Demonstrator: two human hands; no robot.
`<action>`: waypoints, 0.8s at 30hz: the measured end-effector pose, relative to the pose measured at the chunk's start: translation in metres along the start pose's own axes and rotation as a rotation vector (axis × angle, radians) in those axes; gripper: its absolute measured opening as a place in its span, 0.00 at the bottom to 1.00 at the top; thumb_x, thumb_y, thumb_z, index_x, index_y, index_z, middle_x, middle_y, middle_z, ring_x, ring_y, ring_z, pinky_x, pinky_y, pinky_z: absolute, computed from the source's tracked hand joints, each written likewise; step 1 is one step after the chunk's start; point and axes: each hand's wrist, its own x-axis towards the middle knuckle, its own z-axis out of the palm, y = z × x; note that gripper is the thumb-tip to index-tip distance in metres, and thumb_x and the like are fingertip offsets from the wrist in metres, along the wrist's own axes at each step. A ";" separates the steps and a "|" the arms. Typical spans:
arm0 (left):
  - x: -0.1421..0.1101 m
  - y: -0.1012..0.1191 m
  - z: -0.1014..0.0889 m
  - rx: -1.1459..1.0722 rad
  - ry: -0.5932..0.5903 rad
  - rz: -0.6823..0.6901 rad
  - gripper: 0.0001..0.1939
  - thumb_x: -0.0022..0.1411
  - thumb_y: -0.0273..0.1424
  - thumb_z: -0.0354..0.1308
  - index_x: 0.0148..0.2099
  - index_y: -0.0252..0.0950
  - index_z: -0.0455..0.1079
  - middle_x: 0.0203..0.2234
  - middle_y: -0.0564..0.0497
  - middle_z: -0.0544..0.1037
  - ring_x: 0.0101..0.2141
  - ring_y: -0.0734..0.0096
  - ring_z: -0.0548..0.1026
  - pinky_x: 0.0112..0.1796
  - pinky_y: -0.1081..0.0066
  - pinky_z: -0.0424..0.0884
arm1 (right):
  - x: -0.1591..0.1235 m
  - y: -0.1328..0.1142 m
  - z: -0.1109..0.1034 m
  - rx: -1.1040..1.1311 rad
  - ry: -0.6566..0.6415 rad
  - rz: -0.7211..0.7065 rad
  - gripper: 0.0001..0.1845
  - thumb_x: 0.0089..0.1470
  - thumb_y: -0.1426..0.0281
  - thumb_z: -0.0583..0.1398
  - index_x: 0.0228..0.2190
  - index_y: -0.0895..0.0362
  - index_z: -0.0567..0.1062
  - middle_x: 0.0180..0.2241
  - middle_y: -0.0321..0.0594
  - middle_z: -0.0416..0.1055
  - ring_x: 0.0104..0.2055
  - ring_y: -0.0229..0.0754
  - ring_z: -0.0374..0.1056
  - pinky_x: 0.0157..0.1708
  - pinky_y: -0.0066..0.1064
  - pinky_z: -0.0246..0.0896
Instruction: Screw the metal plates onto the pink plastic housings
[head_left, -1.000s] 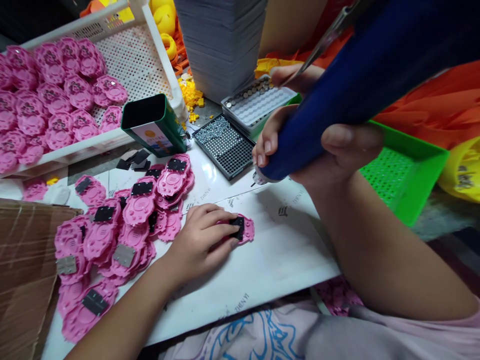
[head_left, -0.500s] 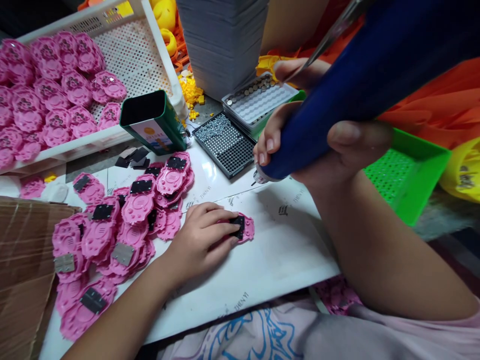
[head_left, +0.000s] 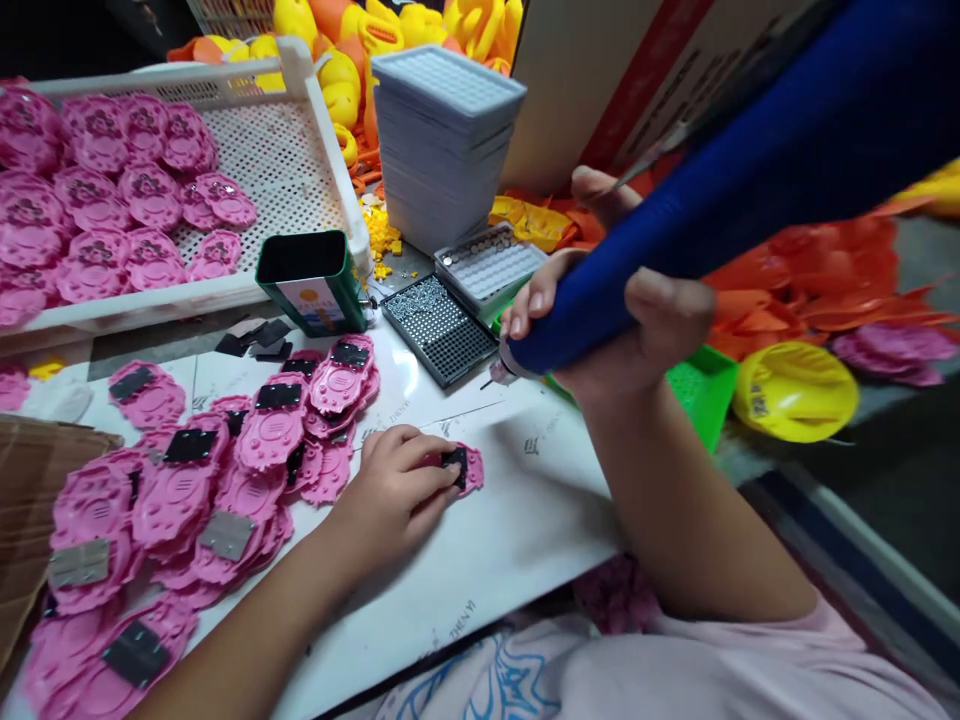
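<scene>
My left hand [head_left: 401, 485] rests on the white work surface, its fingers holding down a small pink plastic casing [head_left: 472, 470] with a black cover [head_left: 454, 464] on it. The fingers hide much of the casing. A blue electric screwdriver [head_left: 592, 290] is gripped in my right hand [head_left: 622, 320], slanting down to the left. Its bit hangs in the air above and slightly right of the casing, apart from it. Behind the bit lies a black perforated tray [head_left: 457, 350] with small screws. More pink casings [head_left: 274, 420], several with black or grey covers, are heaped left of my left hand.
A white basket [head_left: 281, 170] at the back left holds rows of pink casings. A green tin [head_left: 319, 300] stands beside loose black covers [head_left: 259, 338]. Stacked pale trays [head_left: 442, 140] rise behind a tray of round metal pieces [head_left: 487, 265]. A green basket [head_left: 701, 395] and yellow part [head_left: 795, 392] are right.
The camera view has shifted, showing more of the background and the right side. Both hands keep hold of the same things; the screwdriver bit stays raised above the casing.
</scene>
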 end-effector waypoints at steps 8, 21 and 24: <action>-0.003 0.000 0.004 0.043 0.052 -0.048 0.09 0.66 0.27 0.54 0.39 0.39 0.76 0.44 0.48 0.77 0.42 0.61 0.68 0.42 0.59 0.60 | 0.040 0.044 0.021 -0.107 0.303 -0.029 0.10 0.43 0.57 0.61 0.23 0.51 0.71 0.15 0.28 0.67 0.14 0.36 0.64 0.14 0.29 0.58; -0.003 -0.003 0.005 0.010 0.054 -0.053 0.08 0.66 0.27 0.55 0.39 0.39 0.76 0.44 0.48 0.78 0.41 0.59 0.68 0.41 0.58 0.59 | 0.041 0.078 0.031 -0.122 0.262 0.070 0.17 0.38 0.53 0.64 0.19 0.51 0.66 0.18 0.31 0.66 0.18 0.38 0.64 0.17 0.32 0.58; -0.003 -0.003 0.005 0.002 0.065 -0.043 0.07 0.65 0.26 0.55 0.39 0.38 0.76 0.44 0.48 0.78 0.42 0.60 0.68 0.41 0.59 0.58 | 0.042 0.076 0.032 -0.115 0.268 0.110 0.16 0.34 0.52 0.64 0.20 0.49 0.68 0.16 0.30 0.66 0.18 0.38 0.62 0.17 0.33 0.57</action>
